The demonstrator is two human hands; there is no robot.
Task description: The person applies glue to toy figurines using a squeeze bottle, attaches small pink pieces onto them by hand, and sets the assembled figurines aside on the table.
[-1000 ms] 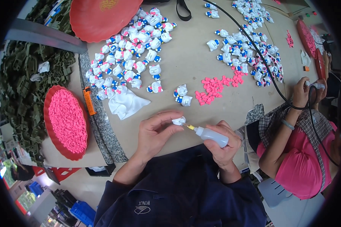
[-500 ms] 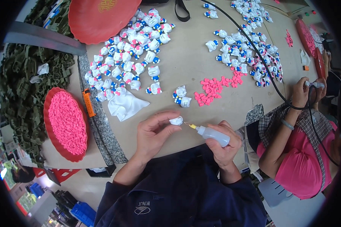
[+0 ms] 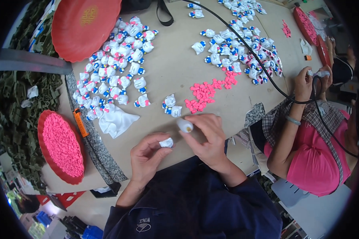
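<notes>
My left hand [image 3: 144,157] pinches a small white figurine part [image 3: 166,142] between thumb and fingertips. To its right, my right hand [image 3: 208,138] grips a small translucent squeeze bottle [image 3: 183,124] by its side. One end of the bottle faces up with a yellowish spot on it, and its long nozzle cannot be made out. Bottle and white part are apart. Two white cat-like figurines [image 3: 171,106] with blue stand just beyond my hands. Beside them lie small loose pink pieces [image 3: 202,92]. A white cloth [image 3: 117,121] rests on the table to the left.
Many white figurines [image 3: 123,51] crowd the left, more [image 3: 227,47] the right. A red dish of pink pieces [image 3: 41,127], a large red dish [image 3: 103,24] and an orange-handled tool [image 3: 80,122] are at left. A black cable [image 3: 249,51] crosses toward a co-worker [image 3: 315,159].
The squeeze bottle has swung from pointing its yellow nozzle at the white part to an end-up tilt, farther from the body. The whole view has shifted left.
</notes>
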